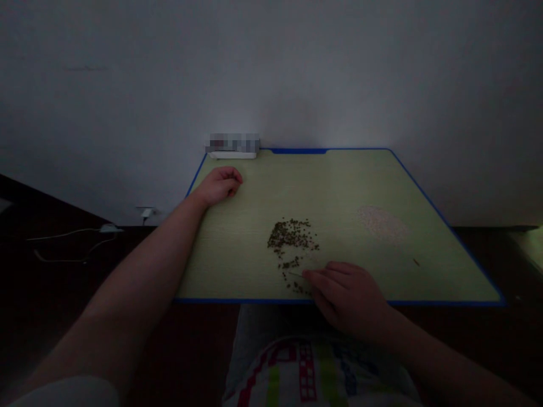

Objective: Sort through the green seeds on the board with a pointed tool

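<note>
My right hand is closed in a pinch around a thin, pale, needle-like stick, its tip pointing left among small dark grains. Most of these dark grains lie in a loose patch beyond that hand, with a few scattered nearer the table's front edge. Resting at the far left of the table, my left hand has its fingers curled in; whatever may be inside them is hidden. A spread of small pale grains lies to the right.
The light green table has a blue rim and stands against a grey wall. A white box-like object, partly blurred out, sits at its back left corner. A small brown sliver lies at the right. Cables and a plug are off to the left.
</note>
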`<state>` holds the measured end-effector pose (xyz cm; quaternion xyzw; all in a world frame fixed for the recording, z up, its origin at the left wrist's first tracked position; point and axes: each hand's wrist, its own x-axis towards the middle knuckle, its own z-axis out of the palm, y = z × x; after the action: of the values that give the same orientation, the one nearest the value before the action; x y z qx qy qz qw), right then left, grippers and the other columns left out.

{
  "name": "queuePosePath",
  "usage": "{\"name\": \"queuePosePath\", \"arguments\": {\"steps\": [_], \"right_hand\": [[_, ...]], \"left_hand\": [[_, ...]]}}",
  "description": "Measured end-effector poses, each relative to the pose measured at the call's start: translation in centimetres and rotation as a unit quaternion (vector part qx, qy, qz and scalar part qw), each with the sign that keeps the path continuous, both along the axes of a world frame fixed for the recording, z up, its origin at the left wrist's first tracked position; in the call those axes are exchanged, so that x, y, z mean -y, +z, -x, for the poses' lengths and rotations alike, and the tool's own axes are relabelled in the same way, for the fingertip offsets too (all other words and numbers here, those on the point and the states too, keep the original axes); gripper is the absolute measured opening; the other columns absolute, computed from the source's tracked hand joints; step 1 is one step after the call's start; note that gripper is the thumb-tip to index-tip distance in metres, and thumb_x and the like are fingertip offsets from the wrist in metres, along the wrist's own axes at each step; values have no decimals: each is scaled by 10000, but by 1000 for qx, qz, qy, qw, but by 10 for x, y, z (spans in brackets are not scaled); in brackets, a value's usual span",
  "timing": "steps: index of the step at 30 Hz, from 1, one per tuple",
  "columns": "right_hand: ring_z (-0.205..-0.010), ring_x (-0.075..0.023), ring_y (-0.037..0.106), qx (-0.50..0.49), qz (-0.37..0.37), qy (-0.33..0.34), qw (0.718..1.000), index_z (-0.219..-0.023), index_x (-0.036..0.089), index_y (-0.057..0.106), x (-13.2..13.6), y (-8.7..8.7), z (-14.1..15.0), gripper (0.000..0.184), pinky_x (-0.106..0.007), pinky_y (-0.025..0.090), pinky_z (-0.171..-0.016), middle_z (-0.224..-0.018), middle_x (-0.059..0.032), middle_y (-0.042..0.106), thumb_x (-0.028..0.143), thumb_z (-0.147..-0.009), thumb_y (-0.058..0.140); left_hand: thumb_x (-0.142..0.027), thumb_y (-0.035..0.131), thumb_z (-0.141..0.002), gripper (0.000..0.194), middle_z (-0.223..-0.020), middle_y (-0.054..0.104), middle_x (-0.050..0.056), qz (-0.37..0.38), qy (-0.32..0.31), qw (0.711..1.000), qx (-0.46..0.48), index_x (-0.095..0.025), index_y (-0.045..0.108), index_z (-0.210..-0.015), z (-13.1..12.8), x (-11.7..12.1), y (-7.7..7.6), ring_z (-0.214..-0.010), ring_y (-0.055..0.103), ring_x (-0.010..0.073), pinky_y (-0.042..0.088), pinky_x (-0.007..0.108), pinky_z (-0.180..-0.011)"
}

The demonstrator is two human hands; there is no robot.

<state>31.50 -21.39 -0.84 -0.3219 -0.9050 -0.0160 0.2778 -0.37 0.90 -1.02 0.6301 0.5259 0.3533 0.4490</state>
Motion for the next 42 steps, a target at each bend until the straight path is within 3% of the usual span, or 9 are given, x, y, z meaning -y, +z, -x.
{"name": "queuePosePath", "arguments": {"steps": [28,38,42], "right_hand": [[-655,-183,640,-14,31,59,998,-1065,132,685,-6,1,2,222,-326,508,-645,-771,-42,747,133,-979,480],[-670,-183,579,14,71,105,992,-1079,153,699,-26,3,5,246,-304,431,-608,-742,-39,698,138,-964,483],[-707,-193,565,41,120,136,983,-1076,169,717,-32,9,3,264,-305,429,-635,-721,-35,661,140,-970,477]], "left_hand": [[-153,569,-546,168,-439,500,-52,0,5,1000,-5,-192,579,-709,0,-1,-1,-409,416,90,279,221,-437],[-153,575,-552,151,-446,503,-49,-2,2,1000,-2,-192,579,-697,0,-2,-2,-407,416,83,275,219,-428],[-150,570,-554,155,-439,498,-52,-3,1,1000,-2,-189,588,-703,-1,-1,-1,-405,410,83,268,218,-430]]}}
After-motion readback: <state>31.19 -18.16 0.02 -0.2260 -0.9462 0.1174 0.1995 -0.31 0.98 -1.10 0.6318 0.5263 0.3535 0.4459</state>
